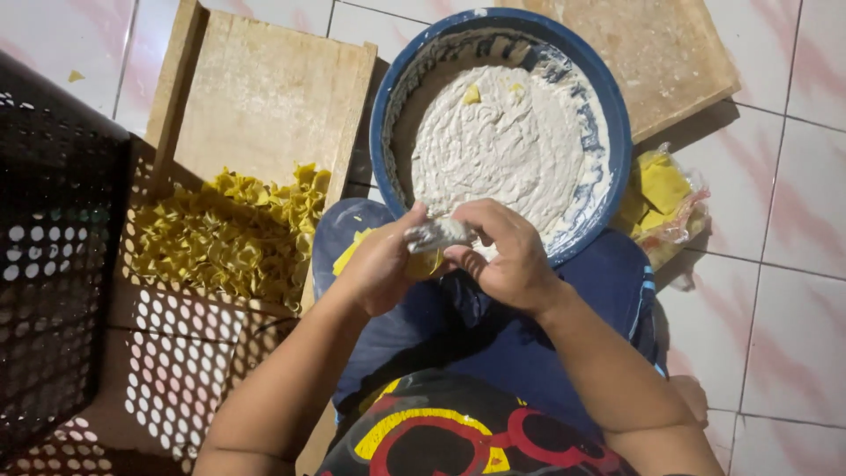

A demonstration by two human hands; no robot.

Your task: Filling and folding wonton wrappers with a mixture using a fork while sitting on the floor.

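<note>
My left hand (379, 264) and my right hand (507, 256) meet over my lap, just in front of a blue bowl (617, 132) of pale paste (498, 145). My left hand cups a yellow wrapper (425, 264). My right hand holds a paste-coated utensil (438, 234) pressed onto that wrapper. A few yellow scraps sit on the paste near the bowl's far side.
A wooden tray (264, 97) at the left holds a heap of folded yellow dumplings (233, 234). A black perforated basket (48, 256) stands at far left. A clear bag of yellow wrappers (665, 194) lies right of the bowl. A wooden board (661, 48) lies behind it on white floor tiles.
</note>
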